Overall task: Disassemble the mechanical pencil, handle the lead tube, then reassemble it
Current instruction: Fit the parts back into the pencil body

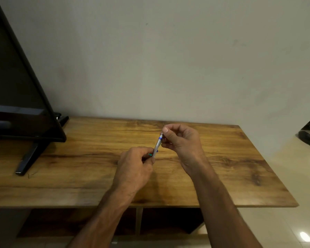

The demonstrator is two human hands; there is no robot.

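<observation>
The mechanical pencil point(157, 144) is held just above the wooden table point(75, 167), slanting up and away between both hands. The left hand point(133, 167) grips its near end, curled round the barrel where a teal part shows. The right hand point(182, 138) pinches the far end, its thumb and fingers point(174, 127) clamped beside the blue ring. This looks like work on the end piece; whether it is coming off or going on I cannot tell. To do it well, the left hand should hold the barrel fixed while the right turns or pulls straight along the axis, low over the table so that 1 loose part cannot roll far.
</observation>
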